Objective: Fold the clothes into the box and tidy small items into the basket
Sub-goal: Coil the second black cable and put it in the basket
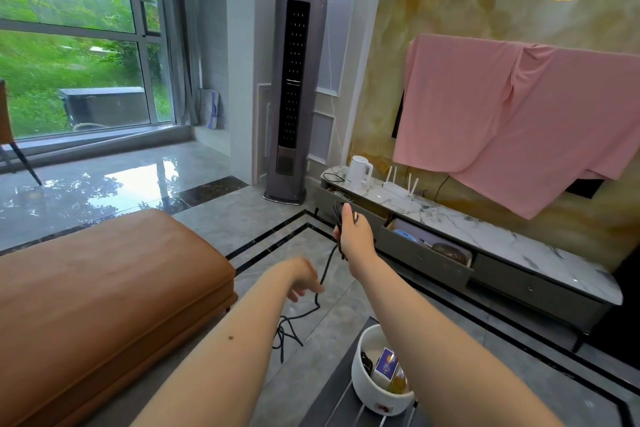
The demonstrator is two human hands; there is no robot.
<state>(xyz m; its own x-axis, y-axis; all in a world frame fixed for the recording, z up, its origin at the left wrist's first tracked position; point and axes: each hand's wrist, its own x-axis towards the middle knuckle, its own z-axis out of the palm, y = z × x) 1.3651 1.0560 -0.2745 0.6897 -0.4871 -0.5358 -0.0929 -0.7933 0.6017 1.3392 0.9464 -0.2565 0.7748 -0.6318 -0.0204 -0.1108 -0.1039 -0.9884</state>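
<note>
My right hand [353,234] is raised in front of me and grips one end of a black cable [320,288], with part of it looped in the fist. The cable hangs down past my left hand [304,279], which touches it with blurred, loosely curled fingers, and ends in a tangle near the floor. A white round basket [363,388] stands on the dark table at the bottom, under my right forearm. It holds a blue card box, a dark item and a yellowish bottle.
A tan leather sofa [104,288] fills the left. A marble-topped TV cabinet [485,232] with an open drawer runs along the right wall, bearing a white kettle [359,172] and a router. A pink cloth [519,114] drapes the TV. A tall air conditioner [294,87] stands in the corner.
</note>
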